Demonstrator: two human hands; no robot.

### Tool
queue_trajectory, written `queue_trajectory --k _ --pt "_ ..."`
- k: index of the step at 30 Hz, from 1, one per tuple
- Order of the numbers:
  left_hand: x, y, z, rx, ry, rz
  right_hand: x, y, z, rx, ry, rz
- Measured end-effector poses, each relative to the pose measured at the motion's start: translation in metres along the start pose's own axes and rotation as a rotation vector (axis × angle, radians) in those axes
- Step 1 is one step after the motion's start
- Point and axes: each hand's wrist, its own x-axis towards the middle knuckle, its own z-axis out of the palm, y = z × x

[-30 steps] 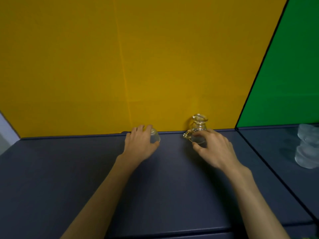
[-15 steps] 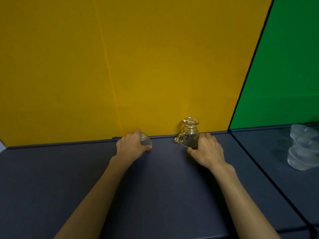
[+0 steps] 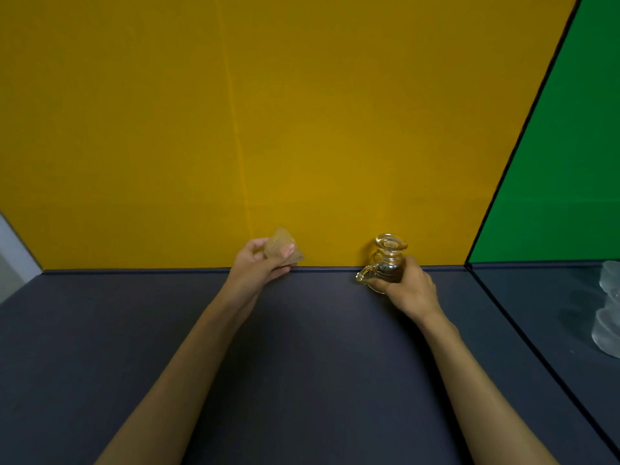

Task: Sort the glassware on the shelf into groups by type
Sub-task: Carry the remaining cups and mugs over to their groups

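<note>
Head cam view, only one angle here. The left hand (image 3: 256,268) is pinching a small clear glass cup (image 3: 283,251), ribbed on the side and tilted, with its wide mouth pointing down and to the right; the thumb sits on the near side and the fingers wrap the far side, and the cup is lifted in front of the yellow back wall (image 3: 302,112), just above the line where the wall meets the dark grey shelf surface (image 3: 302,364). The right hand (image 3: 407,288) is wrapped around the belly of a little glass jug (image 3: 385,263), which stands upright with a round body, a narrow neck, a flared lip and a curly handle sticking out to the left; the glass picks up a golden tint from the wall behind it. Can't really tell if the jug's base is touching the shelf or just off it. Count-wise: one cup, one jug, well apart from each other. Over on the far right, in the next compartment in front of the green panel (image 3: 570,162), there's a bunch of frosted glass pieces (image 3: 607,317) that look stacked, cut off by the edge, so I can't count them.
</note>
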Motion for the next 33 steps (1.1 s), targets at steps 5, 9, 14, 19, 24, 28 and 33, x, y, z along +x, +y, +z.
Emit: queue_trajectory --k 5,9,14,19,24,28,33 --pt "-0.004 0.006 -0.015 0.058 -0.013 0.068 0.003 -0.008 0.008 0.108 0.016 0.016" --pt "-0.009 0.008 -0.019 0.141 0.011 0.101 -0.004 -0.02 0.012 0.096 0.03 -0.027" --pt "-0.011 0.012 -0.026 0.087 0.015 0.123 -0.014 -0.039 0.011 0.088 0.002 -0.101" --pt "-0.016 0.014 -0.032 0.092 0.031 0.127 -0.022 -0.065 0.002 0.081 -0.04 -0.153" --pt "-0.018 0.013 -0.035 0.057 0.031 0.121 -0.031 -0.087 -0.007 0.198 -0.027 -0.169" --pt "-0.021 0.013 -0.037 0.042 0.024 0.139 -0.037 -0.1 -0.014 0.317 -0.008 -0.175" --pt "-0.027 0.014 -0.038 0.017 -0.007 0.174 -0.049 -0.108 -0.018 0.449 0.004 -0.176"
